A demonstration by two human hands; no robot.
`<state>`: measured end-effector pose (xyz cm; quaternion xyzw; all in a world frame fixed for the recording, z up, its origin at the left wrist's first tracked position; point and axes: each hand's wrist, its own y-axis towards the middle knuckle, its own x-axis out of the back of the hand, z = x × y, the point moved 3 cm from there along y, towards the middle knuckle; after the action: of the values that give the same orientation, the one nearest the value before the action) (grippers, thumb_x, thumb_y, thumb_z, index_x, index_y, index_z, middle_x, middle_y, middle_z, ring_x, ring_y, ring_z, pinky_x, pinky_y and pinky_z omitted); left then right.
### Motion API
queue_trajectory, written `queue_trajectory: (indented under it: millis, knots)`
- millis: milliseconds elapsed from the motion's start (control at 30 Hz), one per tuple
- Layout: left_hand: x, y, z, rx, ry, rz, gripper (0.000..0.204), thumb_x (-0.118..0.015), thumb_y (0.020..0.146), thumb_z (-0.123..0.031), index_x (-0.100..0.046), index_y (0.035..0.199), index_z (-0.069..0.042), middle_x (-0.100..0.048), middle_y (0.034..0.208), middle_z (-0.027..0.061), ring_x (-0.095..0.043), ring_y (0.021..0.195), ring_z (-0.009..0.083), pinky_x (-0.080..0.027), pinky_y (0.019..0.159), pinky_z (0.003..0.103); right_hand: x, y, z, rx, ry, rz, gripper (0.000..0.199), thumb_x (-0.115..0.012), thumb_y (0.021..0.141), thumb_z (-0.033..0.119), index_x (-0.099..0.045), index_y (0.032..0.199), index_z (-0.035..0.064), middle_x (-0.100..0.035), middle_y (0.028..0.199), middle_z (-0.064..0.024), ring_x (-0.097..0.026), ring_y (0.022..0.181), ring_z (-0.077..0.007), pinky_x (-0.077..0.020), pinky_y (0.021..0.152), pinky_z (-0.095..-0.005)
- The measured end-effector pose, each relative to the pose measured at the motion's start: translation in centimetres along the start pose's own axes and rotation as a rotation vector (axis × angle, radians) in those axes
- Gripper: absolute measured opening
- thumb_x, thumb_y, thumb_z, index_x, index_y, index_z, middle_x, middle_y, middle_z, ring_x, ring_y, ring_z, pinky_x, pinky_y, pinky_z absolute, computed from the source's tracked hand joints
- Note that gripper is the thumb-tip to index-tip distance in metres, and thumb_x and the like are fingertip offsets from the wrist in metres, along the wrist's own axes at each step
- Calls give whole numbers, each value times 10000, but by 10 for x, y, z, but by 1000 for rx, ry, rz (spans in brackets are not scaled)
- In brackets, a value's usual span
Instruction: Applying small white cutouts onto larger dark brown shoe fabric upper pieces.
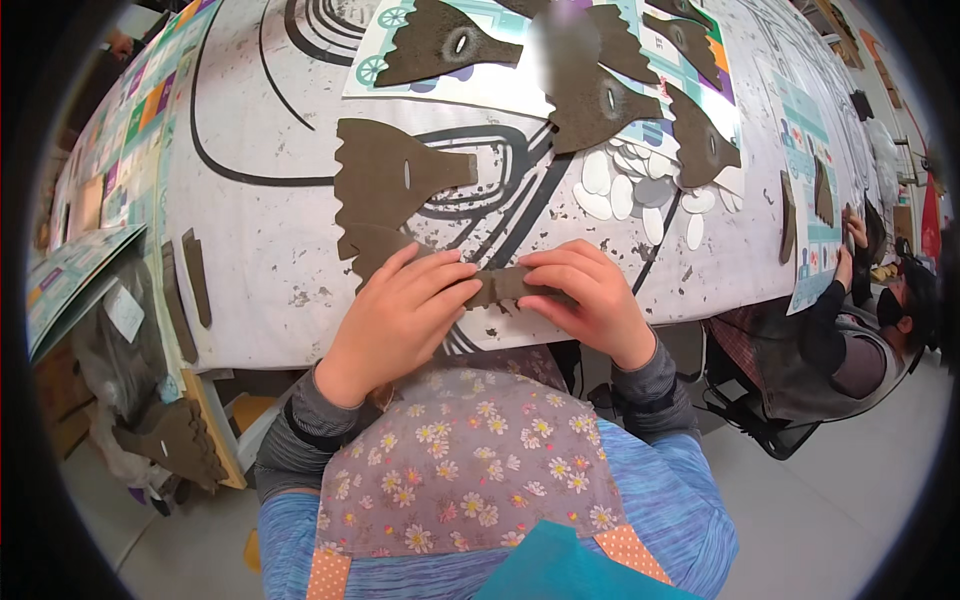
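The left hand (408, 310) and right hand (583, 300) gripped a matte brown strip (500, 288) at mid-frame. Beyond, the white, black-lined surface (265, 260) bore a slotted, scalloped fan-shaped piece (375, 180) and, upper right, smooth white ovals (592, 204); a co-worker (845, 375) sat far right.

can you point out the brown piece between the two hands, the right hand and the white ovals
Brown piece (501, 287), head view: its exposed stretch
Right hand (592, 296), head view: middle of the hand
White ovals (622, 197), head view: face of one oval
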<state>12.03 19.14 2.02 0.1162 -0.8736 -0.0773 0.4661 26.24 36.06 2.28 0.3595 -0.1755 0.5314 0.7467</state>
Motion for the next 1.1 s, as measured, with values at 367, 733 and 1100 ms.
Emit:
queue_trajectory:
  millis: [367,733,1100]
  knots:
    - [1,2,0,-46,75,-32,275,-665,817,-76,-648,1091,-72,-632,1194,44,-571,1169,231,-432,1011,462,-1,2,3,13,-30,-3,263,-782,719,71,-629,932,50,-668,1011,-75,-612,828,-255,-520,686,-338]
    - [-1,1,4,1,33,15,269,-655,833,-85,-677,1100,-114,-646,1209,9,-563,1190,255,-387,1047,485,-1,1,-3,39,-93,35,276,-796,693,104,-621,903,71,-675,1063,-55,-600,859,-269,-498,726,-364]
    - [-3,1,7,0,38,27,288,-662,833,-108,-685,1119,-134,-648,1200,-6,-560,1180,237,-388,1036,460,-4,3,-4,14,-65,96,257,-795,701,117,-622,885,70,-684,1076,-44,-612,872,-264,-498,734,-358]
